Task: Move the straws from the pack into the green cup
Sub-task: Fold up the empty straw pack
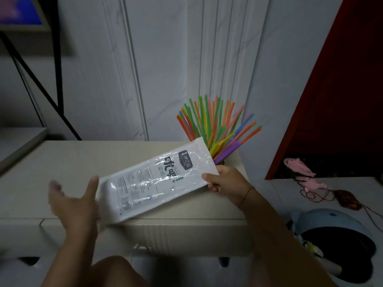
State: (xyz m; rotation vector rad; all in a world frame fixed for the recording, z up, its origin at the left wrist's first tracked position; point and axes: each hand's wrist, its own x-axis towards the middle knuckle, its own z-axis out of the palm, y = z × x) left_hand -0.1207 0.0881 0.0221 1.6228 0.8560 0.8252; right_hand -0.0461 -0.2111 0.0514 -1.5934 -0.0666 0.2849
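**On the bench, straws up and pack apparently spent**

At the back right corner of the pale bench [83, 162], a wide fan of coloured straws [215, 125], upright and splayed. Lower ends hidden behind the pack [153, 181], so presumably down in the green cup, itself out of sight. Just in front, tilted above the bench top, the clear printed pack, looking flat and hollow. No straw made out inside, though glare on the film leaves some doubt.

Pinched at its upper corner by the right hand [226, 183], thumb on top and fingers curled beneath. Approached at its lower end by the left hand [70, 204], fingers straight and spread, grasping nothing, thumb right at the film's edge. Too blurred to tell whether touching or not.

By the look of it, transfer done or all but done. Left to do, at most: checking the pack for a stray straw and setting the wrapper aside.

Farther right, on a lower surface, a pink object, tangled cords and a round blue-rimmed bin. Behind them, a red panel. At far left, a black metal frame against the grey wall.
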